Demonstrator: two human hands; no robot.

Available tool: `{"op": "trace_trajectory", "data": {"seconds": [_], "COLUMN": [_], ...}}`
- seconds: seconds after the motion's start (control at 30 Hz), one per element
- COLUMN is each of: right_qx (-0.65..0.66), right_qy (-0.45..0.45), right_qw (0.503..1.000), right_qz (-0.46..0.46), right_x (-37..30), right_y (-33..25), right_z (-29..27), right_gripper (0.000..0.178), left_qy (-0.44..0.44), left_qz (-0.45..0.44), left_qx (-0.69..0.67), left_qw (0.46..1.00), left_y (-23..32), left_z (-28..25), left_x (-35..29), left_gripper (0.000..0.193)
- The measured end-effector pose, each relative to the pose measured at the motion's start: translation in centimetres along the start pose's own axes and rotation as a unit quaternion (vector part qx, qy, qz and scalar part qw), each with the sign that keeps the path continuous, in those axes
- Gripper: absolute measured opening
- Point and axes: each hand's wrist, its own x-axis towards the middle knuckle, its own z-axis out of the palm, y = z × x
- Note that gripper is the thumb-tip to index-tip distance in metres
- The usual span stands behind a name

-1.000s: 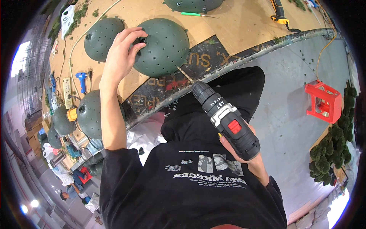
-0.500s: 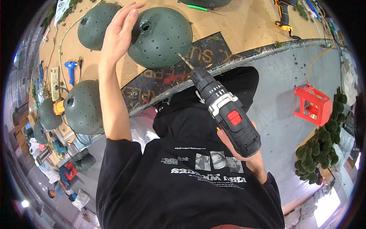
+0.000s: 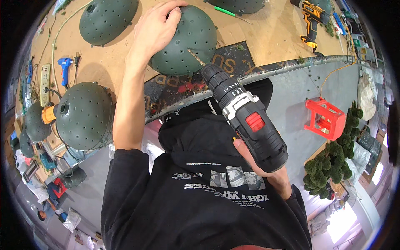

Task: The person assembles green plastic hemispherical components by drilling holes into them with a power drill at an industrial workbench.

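The bit (image 3: 196, 56) meets the dome's (image 3: 191, 35) curved face at a slant, so it might skate sideways and score the shell if pressed before it bites; I cannot tell whether its tip touches. The dome sits near the worktop's (image 3: 273, 39) front edge, steadied only by the left hand (image 3: 158, 29), and could turn or slide if the bit snags. That hand lies over the dome's upper left, fingers and thumb slightly apart, close enough to be caught by a slip. The right hand (image 3: 259, 168) is clamped on the drill (image 3: 250, 118), its fingers mostly hidden beneath; a loose wrist would let the tool twist.

The worktop is tan board with a dark, lettered, paint-stained strip along the near edge. On it lie a green screwdriver (image 3: 225, 11) beyond the dome, a yellow drill (image 3: 311, 25) to the right, and a blue glue gun (image 3: 65, 71) by a power strip (image 3: 45, 83) on the left, among other domes (image 3: 84, 121). A red stool (image 3: 326, 118) and a heap of dark greenery (image 3: 327, 171) stand on the right over grey floor (image 3: 287, 96). A co-worker (image 3: 43, 214) is far off, lower left.
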Motion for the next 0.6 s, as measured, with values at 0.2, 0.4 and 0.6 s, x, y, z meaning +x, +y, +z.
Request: {"op": "trace_trajectory", "data": {"seconds": [0.2,0.4,0.6], "right_qx": [0.035,0.033,-0.044], "right_qy": [-0.006,0.004,-0.01], "right_qw": [0.994,0.994,0.996], "right_qz": [0.106,0.103,0.08], "right_x": [0.1,-0.1,-0.4], "right_y": [-1.6,-1.4,-0.7], "right_z": [0.3,0.6,0.4], "right_gripper": [0.045,0.045,0.05], "left_qy": [-0.001,0.001,-0.002], "left_qz": [-0.003,0.007,0.012], "left_qx": [-0.002,-0.017,-0.023], "left_qw": [1.0,1.0,1.0], "left_y": [0.6,0.1,0.2], "left_z": [-0.3,-0.4,-0.3], "left_x": [0.0,-0.1,0.3], "left_gripper": [0.036,0.036,0.035]}}
